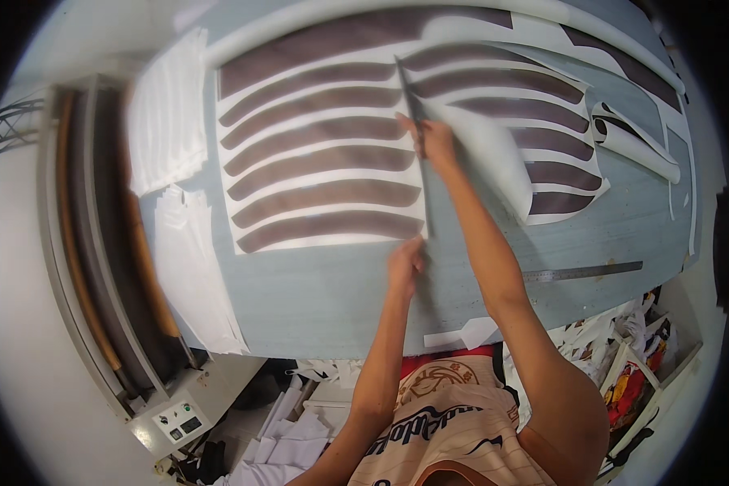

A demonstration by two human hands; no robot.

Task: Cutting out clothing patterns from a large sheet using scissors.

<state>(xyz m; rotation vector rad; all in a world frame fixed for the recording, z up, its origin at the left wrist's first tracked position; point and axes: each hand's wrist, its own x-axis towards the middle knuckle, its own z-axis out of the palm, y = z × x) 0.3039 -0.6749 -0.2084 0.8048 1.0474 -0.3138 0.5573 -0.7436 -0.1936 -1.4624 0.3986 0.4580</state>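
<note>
My right hand (434,143) grips a long, dark blade (407,87), probably scissors, at the right edge of the white sheet with curved brown bands (324,159) on the pale-blue table (324,300). My left hand (406,264) pinches its near corner; keeping that taut should steady the cut.

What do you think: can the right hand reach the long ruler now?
Probably yes, by drawing back: the long ruler lies mostly uncovered on the table, beside the right forearm. But the right hand holds a dark tool, which may need putting down first.
</note>
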